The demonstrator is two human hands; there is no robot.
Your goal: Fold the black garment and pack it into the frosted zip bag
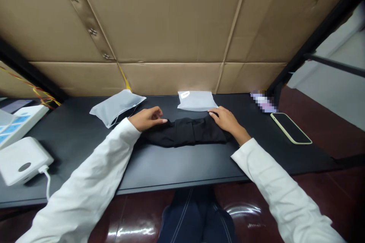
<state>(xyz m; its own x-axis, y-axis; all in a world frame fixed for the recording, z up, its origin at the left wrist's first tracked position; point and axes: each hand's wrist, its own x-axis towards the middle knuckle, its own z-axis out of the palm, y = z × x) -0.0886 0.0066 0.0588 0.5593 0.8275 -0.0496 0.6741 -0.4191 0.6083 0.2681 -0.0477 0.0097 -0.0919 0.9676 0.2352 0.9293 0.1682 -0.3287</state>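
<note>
Black garment (186, 131) is folded down into a long narrow bundle lying across the black table (171, 167), so the folding looks mostly done; judging by the lumpy top edge, it is not yet flattened or tucked tight.

Left hand (146, 118) sits at the bundle's left end, fingers curled loosely, fingertips (164, 121) touching the cloth edge. It reads as pressing rather than pinching, nothing enclosed in the hand.

Right hand (226, 120) lies flat on the right end, fingers extended and together, palm down on the fabric. Not gripping, just holding it down.

Just beyond the right fingertips: a flat frosted pouch (196, 101) with a small white label, apparently empty, close to touching the garment's far edge. Beyond and left of the left fingers: a 2nd frosted pouch (115, 107), fuller, with something dark inside; can't make out what through the plastic.

So as it lies: 1 pouch looks packed, 1 looks unfilled, garment still outside both.

Well right of the right hand: a phone (291, 128), face up. Far left of the left hand: a white device (23, 159) with a cable.
</note>
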